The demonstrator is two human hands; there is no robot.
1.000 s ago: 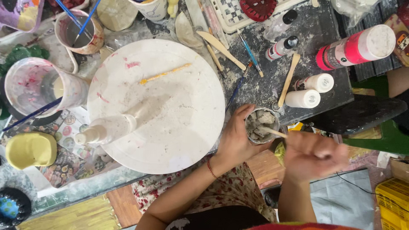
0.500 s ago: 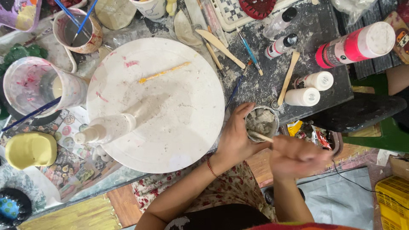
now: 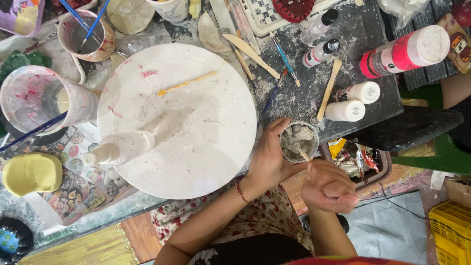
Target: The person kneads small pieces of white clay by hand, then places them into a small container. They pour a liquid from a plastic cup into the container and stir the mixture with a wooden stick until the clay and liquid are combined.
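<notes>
Cluttered table, right hand nearer cup

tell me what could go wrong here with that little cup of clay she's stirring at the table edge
1. The small cup sits at the very edge of the table, steadied only by the left hand; a hard stir could tip it off.
2. The right hand works the thin stick in lumpy paste; it might snap or flick bits out.
3. The white bottles lie close by and could get knocked.

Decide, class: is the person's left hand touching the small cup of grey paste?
Touching. The head view shows the left hand wrapped around the small cup, thumb and fingers pressed against its side.
</notes>
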